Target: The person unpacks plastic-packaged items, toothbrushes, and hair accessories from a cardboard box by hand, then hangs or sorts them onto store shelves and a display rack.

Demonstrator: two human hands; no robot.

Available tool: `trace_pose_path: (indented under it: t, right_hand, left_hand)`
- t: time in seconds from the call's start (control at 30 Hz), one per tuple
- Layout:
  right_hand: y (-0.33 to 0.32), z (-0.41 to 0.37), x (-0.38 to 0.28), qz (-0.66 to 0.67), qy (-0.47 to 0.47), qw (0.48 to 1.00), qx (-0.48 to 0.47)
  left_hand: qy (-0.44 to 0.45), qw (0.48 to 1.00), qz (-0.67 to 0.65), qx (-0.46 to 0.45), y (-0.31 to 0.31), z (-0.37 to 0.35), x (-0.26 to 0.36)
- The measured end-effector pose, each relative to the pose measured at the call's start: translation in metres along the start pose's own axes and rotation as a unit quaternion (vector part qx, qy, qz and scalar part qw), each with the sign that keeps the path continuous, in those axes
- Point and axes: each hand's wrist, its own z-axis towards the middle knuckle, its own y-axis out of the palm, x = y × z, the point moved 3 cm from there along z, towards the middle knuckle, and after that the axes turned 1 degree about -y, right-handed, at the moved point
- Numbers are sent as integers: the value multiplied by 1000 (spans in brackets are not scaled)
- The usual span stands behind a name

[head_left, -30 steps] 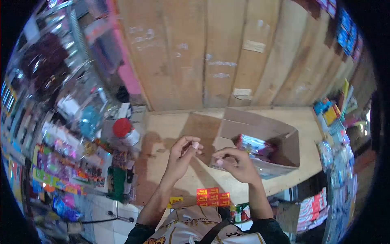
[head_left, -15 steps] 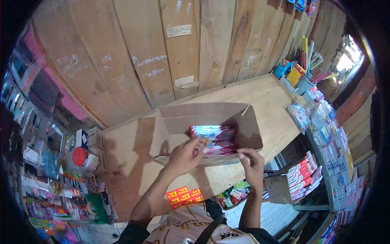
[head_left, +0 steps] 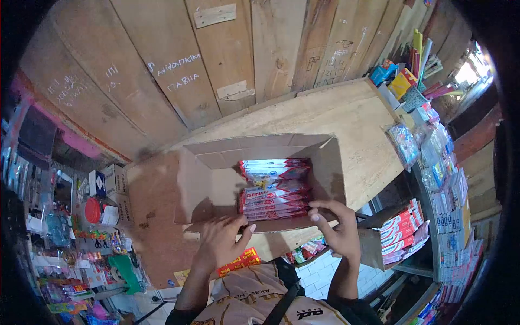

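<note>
An open cardboard box [head_left: 203, 192] stands on the wooden table. Inside it, red and white packets [head_left: 273, 200] lie in rows towards the right side. My left hand [head_left: 225, 241] rests at the box's near edge, left of the packets, thumb and fingers apart, with nothing seen in it. At the near right corner, my right hand [head_left: 338, 225] touches the edge, its thumb and fingers apart and no object visible between them. Red and yellow stickers [head_left: 238, 262] show between my left hand and my shirt.
Wooden table [head_left: 346, 116] against a plank wall. At the right are a carton of red and white boxes [head_left: 401, 233], hanging packets and a basket [head_left: 414, 99]. At the left stand a red-lidded jar [head_left: 93, 210] and assorted goods.
My left hand has moved from over the packets back to the box's near edge and opened. The view has shifted, and more of the packets show.
</note>
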Motion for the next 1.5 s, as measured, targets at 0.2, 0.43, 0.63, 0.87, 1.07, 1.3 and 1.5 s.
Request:
trace_pose_path:
  t: [0.2, 0.43, 0.63, 0.87, 1.07, 1.3, 1.5]
  right_hand:
    - [34, 65, -14, -162, -96, 959, -211]
    - [86, 130, 3, -369, -118, 823, -416]
    - [142, 163, 71, -492, -51, 692, -526]
    - [154, 180, 137, -542, 4, 673, -503]
    - [154, 177, 155, -542, 25, 673, -503]
    - [150, 206, 180, -516, -27, 670, -532]
    - [121, 212, 82, -305, -96, 844, -432]
  left_hand:
    - [24, 999, 24, -9, -3, 8, -8]
    - [80, 984, -119, -106, -24, 43, -17]
    - [103, 971, 65, -206, 5, 157, -54]
    - [66, 925, 204, -314, 71, 209, -100]
    - [56, 943, 200, -260, 92, 201, -100]
    - [55, 978, 73, -188, 95, 217, -131]
    - [69, 996, 18, -62, -13, 177, -75]
